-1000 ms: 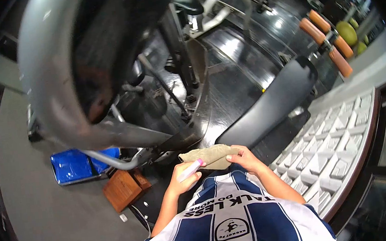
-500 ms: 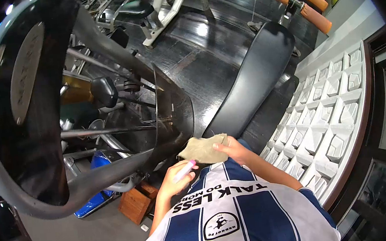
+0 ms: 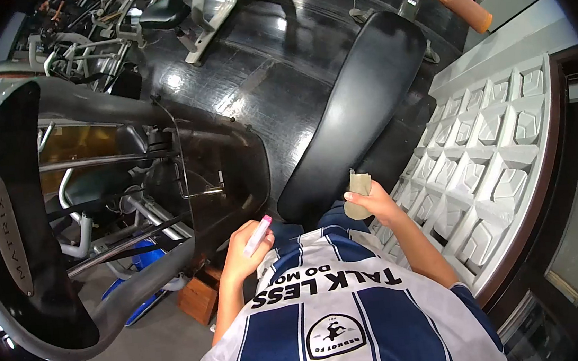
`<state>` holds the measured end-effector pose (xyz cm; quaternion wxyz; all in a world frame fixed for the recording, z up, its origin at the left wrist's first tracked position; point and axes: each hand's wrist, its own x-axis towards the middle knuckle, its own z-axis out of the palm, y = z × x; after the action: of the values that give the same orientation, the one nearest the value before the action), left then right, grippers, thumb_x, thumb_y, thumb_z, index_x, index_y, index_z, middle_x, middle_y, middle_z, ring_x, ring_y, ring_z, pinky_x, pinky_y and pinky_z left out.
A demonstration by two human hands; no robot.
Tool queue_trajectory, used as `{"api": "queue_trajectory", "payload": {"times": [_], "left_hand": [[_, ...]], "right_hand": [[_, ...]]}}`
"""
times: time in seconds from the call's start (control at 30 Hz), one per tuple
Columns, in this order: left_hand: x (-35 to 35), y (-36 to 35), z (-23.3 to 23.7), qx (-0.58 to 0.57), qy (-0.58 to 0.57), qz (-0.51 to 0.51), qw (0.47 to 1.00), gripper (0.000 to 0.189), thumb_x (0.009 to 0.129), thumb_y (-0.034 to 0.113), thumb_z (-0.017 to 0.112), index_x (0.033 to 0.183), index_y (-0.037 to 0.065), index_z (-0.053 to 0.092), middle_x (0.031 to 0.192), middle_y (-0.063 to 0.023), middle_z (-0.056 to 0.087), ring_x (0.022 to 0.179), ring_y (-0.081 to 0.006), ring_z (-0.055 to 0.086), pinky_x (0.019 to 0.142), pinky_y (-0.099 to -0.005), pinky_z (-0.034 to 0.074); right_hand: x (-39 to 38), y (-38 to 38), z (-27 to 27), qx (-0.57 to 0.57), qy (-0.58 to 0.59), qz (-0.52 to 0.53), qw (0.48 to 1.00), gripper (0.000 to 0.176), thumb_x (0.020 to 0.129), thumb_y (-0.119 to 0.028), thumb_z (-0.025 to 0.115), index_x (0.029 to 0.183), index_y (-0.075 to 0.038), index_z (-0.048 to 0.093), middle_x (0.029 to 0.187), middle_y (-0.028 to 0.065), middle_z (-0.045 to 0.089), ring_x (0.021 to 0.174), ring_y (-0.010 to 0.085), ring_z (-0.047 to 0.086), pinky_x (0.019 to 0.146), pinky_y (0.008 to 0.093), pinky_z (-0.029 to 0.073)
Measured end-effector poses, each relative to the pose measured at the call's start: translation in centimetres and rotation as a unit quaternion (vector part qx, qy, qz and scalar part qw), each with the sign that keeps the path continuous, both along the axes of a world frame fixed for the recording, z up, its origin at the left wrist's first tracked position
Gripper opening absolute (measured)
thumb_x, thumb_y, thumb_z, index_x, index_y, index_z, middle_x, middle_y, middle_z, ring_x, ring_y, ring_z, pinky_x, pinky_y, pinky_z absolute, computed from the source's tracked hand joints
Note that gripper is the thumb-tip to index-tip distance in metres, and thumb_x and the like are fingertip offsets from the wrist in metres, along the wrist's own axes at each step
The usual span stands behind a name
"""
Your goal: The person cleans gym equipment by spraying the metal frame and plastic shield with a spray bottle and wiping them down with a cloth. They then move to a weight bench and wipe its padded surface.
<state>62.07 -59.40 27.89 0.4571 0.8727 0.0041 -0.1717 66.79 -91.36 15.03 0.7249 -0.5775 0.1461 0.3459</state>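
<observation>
My left hand [image 3: 243, 249] is closed around a slim white bottle with a pink top [image 3: 258, 237], held tilted in front of the striped shirt. Its exact kind is too small to make out. In my right hand [image 3: 376, 203] is a khaki cloth [image 3: 359, 205], gripped between thumb and fingers and hanging in a narrow folded shape. The cloth is close to the near end of a long black padded bench [image 3: 359, 111]. A gap separates the two hands, and the bottle and cloth do not touch.
On the left stands a big machine with a dark shroud and grey frame [image 3: 12, 235]. A wooden box [image 3: 198, 300] and a blue pad [image 3: 145, 258] are below it. A white relief wall panel [image 3: 491, 182] runs along the right. Orange rollers [image 3: 464, 7] top the bench's far end.
My hands have moved apart. The cloth, spread near the bottle before, now hangs narrower in my right hand, further right and higher. The bottle has shifted up and left. The view has shifted too.
</observation>
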Motion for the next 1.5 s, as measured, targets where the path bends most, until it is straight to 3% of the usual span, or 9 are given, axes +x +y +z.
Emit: {"api": "queue_trajectory", "payload": {"times": [0.23, 0.4, 0.5, 0.83, 1.27, 1.33, 1.4, 1.47, 1.5], "left_hand": [[2.0, -2.7, 0.5, 0.017, -0.01, -0.027, 0.999, 0.014, 0.081, 0.015, 0.064, 0.082, 0.001, 0.062, 0.075, -0.0119, 0.058, 0.072, -0.0288, 0.058, 0.067, -0.037, 0.047], [5.2, -4.1, 1.0, 0.023, -0.037, -0.07, 0.997, 0.016, 0.082, 0.016, 0.064, 0.083, 0.0, 0.062, 0.075, -0.0124, 0.058, 0.073, -0.03, 0.059, 0.068, -0.038, 0.047], [7.8, -4.9, 1.3, 0.026, -0.063, -0.105, 0.992, 0.016, 0.081, 0.017, 0.065, 0.082, 0.001, 0.062, 0.074, -0.0124, 0.057, 0.072, -0.0301, 0.059, 0.067, -0.0382, 0.047], [16.7, -4.9, -1.5, -0.008, -0.069, -0.134, 0.988, 0.019, 0.08, 0.019, 0.063, 0.082, 0.0, 0.063, 0.075, -0.014, 0.058, 0.069, -0.03, 0.059, 0.066, -0.0387, 0.047], [48.9, -2.7, -5.9, -0.098, -0.038, -0.241, 0.965, 0.014, 0.08, 0.012, 0.065, 0.083, -0.001, 0.062, 0.078, -0.0157, 0.061, 0.073, -0.0329, 0.061, 0.067, -0.0374, 0.048], [53.8, -1.0, -8.0, -0.136, 0.0, -0.222, 0.965, 0.013, 0.08, 0.012, 0.066, 0.083, -0.001, 0.062, 0.078, -0.0147, 0.061, 0.072, -0.0319, 0.062, 0.066, -0.0368, 0.048], [57.6, 0.7, -10.2, -0.114, -0.006, -0.221, 0.969, 0.013, 0.08, 0.012, 0.066, 0.083, -0.001, 0.063, 0.078, -0.0142, 0.061, 0.071, -0.0309, 0.062, 0.066, -0.0367, 0.048], [60.1, 1.8, -11.4, -0.1, 0.012, -0.226, 0.969, 0.014, 0.08, 0.012, 0.067, 0.084, -0.001, 0.064, 0.079, -0.0153, 0.062, 0.074, -0.0333, 0.063, 0.067, -0.0381, 0.048], [60.8, 2.3, -11.8, -0.092, -0.005, -0.234, 0.968, 0.014, 0.081, 0.012, 0.067, 0.084, -0.001, 0.064, 0.079, -0.0159, 0.062, 0.074, -0.0349, 0.063, 0.068, -0.0392, 0.048]], "right_hand": [[-1.0, -3.0, -1.1, -0.042, 0.004, -0.019, 0.999, 0.044, 0.085, -0.019, 0.074, 0.121, 0.001, 0.059, 0.106, 0.0072, 0.067, 0.093, 0.0157, 0.064, 0.084, 0.0318, 0.05], [-2.2, -5.6, -0.9, -0.09, -0.005, -0.052, 0.995, 0.034, 0.084, -0.015, 0.072, 0.113, -0.001, 0.062, 0.101, 0.0057, 0.067, 0.09, 0.0144, 0.064, 0.081, 0.0313, 0.051], [-3.0, -7.0, -1.9, -0.091, -0.025, -0.168, 0.981, 0.022, 0.085, -0.013, 0.069, 0.103, -0.003, 0.062, 0.092, 0.0028, 0.066, 0.085, 0.0128, 0.063, 0.077, 0.0298, 0.05], [2.4, -9.2, -2.0, -0.146, -0.047, -0.248, 0.957, 0.023, 0.084, -0.014, 0.067, 0.104, -0.002, 0.063, 0.094, 0.004, 0.067, 0.086, 0.0135, 0.063, 0.079, 0.0296, 0.049], [19.8, -0.8, 0.3, -0.204, 0.047, -0.364, 0.907, 0.036, 0.084, -0.013, 0.069, 0.116, 0.001, 0.06, 0.106, 0.0079, 0.068, 0.094, 0.0156, 0.064, 0.086, 0.0311, 0.05], [23.6, -0.1, 0.7, -0.23, 0.024, -0.331, 0.915, 0.037, 0.084, -0.013, 0.07, 0.116, 0.0, 0.06, 0.107, 0.0072, 0.068, 0.096, 0.0144, 0.064, 0.086, 0.0313, 0.05], [27.5, 0.4, 0.8, -0.268, 0.037, -0.314, 0.91, 0.039, 0.083, -0.017, 0.071, 0.116, 0.001, 0.059, 0.105, 0.0102, 0.068, 0.096, 0.0193, 0.065, 0.088, 0.0328, 0.05], [31.2, 1.1, 0.8, -0.422, 0.023, -0.231, 0.877, 0.042, 0.082, -0.023, 0.07, 0.115, 0.001, 0.058, 0.105, 0.0146, 0.068, 0.096, 0.026, 0.066, 0.088, 0.0354, 0.049], [34.4, 1.6, 3.4, -0.378, 0.039, -0.199, 0.903, 0.046, 0.081, -0.027, 0.07, 0.114, 0.002, 0.056, 0.104, 0.0193, 0.067, 0.097, 0.0319, 0.066, 0.087, 0.0378, 0.049]]}}
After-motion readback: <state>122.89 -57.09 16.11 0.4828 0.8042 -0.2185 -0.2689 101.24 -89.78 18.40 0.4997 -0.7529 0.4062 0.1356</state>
